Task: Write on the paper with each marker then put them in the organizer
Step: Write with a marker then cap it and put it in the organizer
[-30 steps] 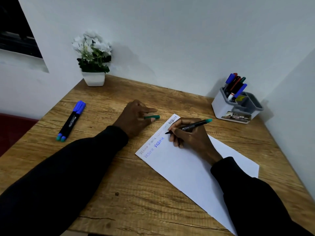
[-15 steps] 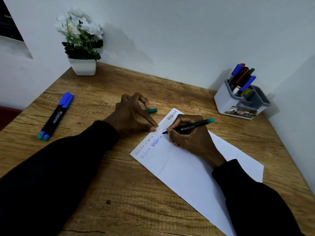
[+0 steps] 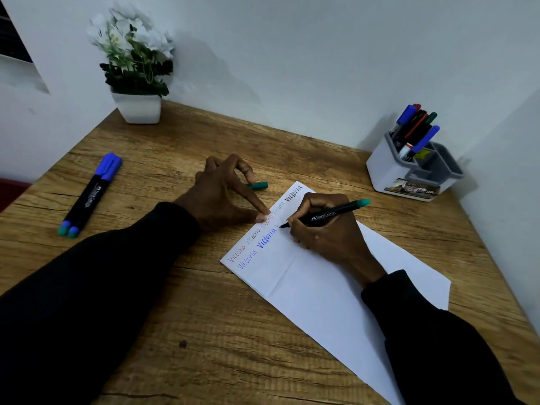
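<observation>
A white paper [image 3: 321, 287] lies slantwise on the wooden desk, with two lines of coloured handwriting near its far-left edge. My right hand [image 3: 327, 238] grips a black marker [image 3: 336, 213] with a teal end, its tip touching the paper just after the blue words of the second line. My left hand [image 3: 222, 194] presses the paper's edge with forefinger and thumb, while a curled finger holds the green cap [image 3: 258, 186] against the desk. The white and grey organizer [image 3: 388, 173] stands at the far right with several markers upright in it.
Two black markers with blue caps [image 3: 87, 197] lie side by side at the desk's left. A white pot of white flowers [image 3: 138, 108] stands in the far-left corner. Walls close the desk at the back and right.
My left forefinger and thumb have come down onto the paper's edge. The marker tip has dropped to the second line, where a short stroke now shows. The view has shifted slightly.
</observation>
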